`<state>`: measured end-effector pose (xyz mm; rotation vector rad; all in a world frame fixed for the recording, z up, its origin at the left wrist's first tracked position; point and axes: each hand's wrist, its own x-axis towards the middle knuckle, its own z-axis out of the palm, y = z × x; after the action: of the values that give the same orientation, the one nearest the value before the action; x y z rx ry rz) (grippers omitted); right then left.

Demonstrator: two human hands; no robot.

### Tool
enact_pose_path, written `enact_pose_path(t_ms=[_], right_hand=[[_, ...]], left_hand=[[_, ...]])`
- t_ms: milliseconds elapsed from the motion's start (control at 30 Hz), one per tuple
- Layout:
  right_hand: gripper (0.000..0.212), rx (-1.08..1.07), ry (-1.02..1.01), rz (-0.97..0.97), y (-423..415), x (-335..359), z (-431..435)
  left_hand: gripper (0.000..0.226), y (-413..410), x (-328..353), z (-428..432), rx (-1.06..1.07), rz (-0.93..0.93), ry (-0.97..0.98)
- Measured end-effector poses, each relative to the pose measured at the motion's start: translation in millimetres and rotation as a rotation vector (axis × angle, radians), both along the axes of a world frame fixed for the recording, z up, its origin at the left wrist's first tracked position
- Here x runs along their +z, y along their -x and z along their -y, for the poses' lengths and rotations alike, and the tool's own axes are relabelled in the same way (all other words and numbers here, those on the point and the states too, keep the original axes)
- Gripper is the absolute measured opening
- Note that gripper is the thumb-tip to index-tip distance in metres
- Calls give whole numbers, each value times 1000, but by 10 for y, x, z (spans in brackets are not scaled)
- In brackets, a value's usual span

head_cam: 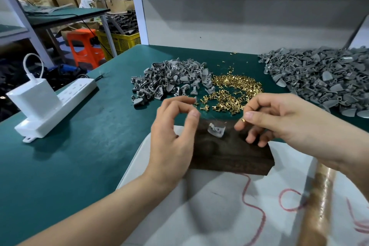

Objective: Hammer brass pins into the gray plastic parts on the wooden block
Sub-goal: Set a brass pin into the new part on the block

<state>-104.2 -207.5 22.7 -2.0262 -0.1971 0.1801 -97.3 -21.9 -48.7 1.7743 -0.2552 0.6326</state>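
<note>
A dark wooden block (231,154) lies at the front of the green table. One gray plastic part (216,130) sits on its top, near the far edge. My right hand (279,118) hovers over the block's right end and pinches a brass pin (243,120) between thumb and forefinger. My left hand (171,136) hangs over the block's left end with curled fingers and holds nothing that I can see. Behind the block lies a heap of loose brass pins (233,90). A wooden hammer handle (317,203) rests at the lower right, untouched.
A pile of gray parts (169,80) lies left of the pins, and a larger pile (323,80) at the right. A white power strip with a charger (46,104) sits at the table's left edge. White cloth (219,205) with red marks covers the front.
</note>
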Motion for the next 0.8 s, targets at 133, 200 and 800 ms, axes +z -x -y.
enact_pose_path(t_ms=[133,200,800], right_hand=[[13,-45,-158,-39,3,27,-30],[13,-53,-266,-87,8,32,-55],[12,-63,-452,-234,47,-69,-216]], left_hand=[[13,-232,21,-220,209,-85,197],[21,-339,-7,-311,341,-165,152],[22,-35,10,-54,-217,-21,-336]])
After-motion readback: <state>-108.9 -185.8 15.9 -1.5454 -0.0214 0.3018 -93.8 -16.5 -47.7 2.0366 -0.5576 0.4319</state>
